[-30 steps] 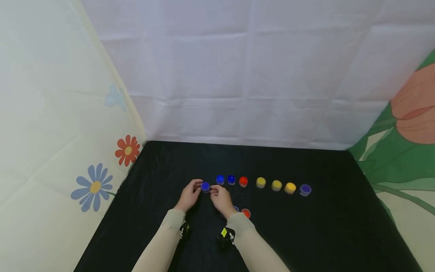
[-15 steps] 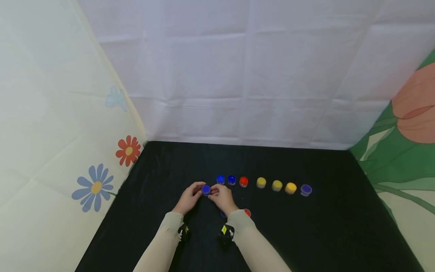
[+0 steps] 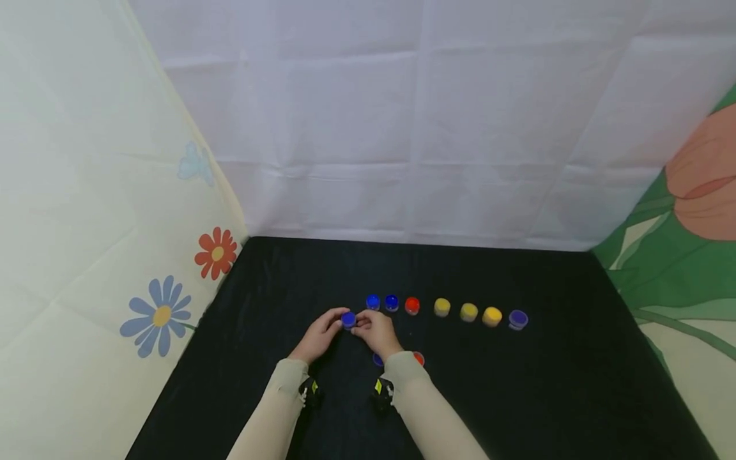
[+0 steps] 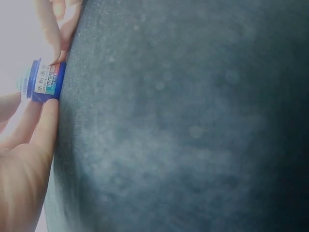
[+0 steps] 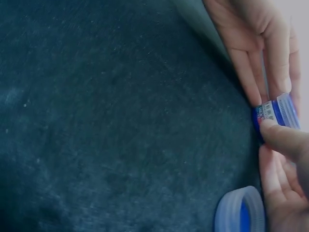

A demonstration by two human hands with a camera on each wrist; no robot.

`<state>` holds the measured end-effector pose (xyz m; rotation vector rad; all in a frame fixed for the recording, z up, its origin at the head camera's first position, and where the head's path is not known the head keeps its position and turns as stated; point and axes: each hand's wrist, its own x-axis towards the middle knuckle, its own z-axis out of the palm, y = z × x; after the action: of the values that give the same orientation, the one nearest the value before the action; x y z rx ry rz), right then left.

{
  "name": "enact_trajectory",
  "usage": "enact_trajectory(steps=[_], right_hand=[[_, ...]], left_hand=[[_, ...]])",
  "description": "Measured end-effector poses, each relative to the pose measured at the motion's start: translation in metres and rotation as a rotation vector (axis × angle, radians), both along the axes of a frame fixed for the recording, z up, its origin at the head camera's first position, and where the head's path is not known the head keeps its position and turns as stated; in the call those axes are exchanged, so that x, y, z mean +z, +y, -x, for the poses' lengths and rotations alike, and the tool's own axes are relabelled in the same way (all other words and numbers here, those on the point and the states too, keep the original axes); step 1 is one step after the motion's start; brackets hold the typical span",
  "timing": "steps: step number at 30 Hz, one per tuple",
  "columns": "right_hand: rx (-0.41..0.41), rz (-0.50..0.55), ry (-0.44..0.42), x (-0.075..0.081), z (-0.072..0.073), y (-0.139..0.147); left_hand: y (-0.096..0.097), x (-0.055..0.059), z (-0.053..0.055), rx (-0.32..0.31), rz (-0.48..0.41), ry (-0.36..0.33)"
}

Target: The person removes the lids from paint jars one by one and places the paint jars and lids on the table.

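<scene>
A small blue paint jar (image 3: 348, 320) stands on the black cloth between my hands, its printed label showing in the left wrist view. My left hand (image 3: 316, 335) holds it from the left with the fingertips. From the other side my right hand (image 3: 376, 333) grips the same jar, and its thumb (image 5: 282, 137) lies across the label in the right wrist view. Part of the jar's side is hidden behind the fingers. Near the right hand lies a translucent round lid (image 5: 227, 212) with blue inside.
Beyond the hands runs a row of paint jars: blue (image 3: 372, 302), dark blue (image 3: 391, 303), red (image 3: 412, 305), several yellow ones (image 3: 468, 312) and a purple one (image 3: 518, 319). A blue-rimmed round piece (image 3: 377, 360) and a red one (image 3: 419, 358) are partly hidden by the right wrist.
Both hands have closed in on the blue jar, and the right hand has shifted slightly left and nearer. The jar has moved a little nearer. The row of jars has not moved.
</scene>
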<state>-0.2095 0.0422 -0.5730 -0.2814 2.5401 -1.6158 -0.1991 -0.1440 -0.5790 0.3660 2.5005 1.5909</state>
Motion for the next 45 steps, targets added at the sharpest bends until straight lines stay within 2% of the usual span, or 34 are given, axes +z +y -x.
enact_trajectory(steps=[4,12,17,25,32,34,36,39,40,45], right_hand=[[0.014,0.008,-0.026,0.001,-0.003,-0.001],[0.017,0.025,-0.009,0.002,-0.004,0.000],[0.020,0.023,-0.046,0.001,-0.004,0.002],[0.003,0.031,-0.070,0.002,-0.003,0.002],[-0.004,0.034,-0.101,0.003,-0.003,0.000],[-0.006,0.035,-0.103,0.003,-0.004,-0.001],[-0.005,0.037,-0.101,0.003,-0.004,-0.001],[-0.005,0.040,-0.100,0.005,-0.003,-0.001],[-0.006,0.039,-0.100,0.005,-0.003,-0.001],[-0.011,0.023,-0.104,0.005,-0.003,-0.001]], left_hand=[[-0.003,0.000,-0.003,0.006,0.010,0.002],[-0.004,-0.004,-0.004,-0.005,-0.021,0.030],[-0.003,-0.008,-0.004,0.003,-0.031,0.037],[-0.004,-0.012,-0.001,-0.018,-0.025,0.015],[-0.004,-0.014,-0.001,0.017,-0.055,-0.005],[-0.001,-0.010,-0.003,0.040,-0.064,-0.002],[0.003,0.000,-0.008,0.055,-0.080,-0.005],[0.007,0.013,-0.013,0.063,-0.081,0.002],[0.007,0.013,-0.013,0.059,-0.082,0.001],[0.002,-0.004,-0.003,0.045,-0.056,-0.013]])
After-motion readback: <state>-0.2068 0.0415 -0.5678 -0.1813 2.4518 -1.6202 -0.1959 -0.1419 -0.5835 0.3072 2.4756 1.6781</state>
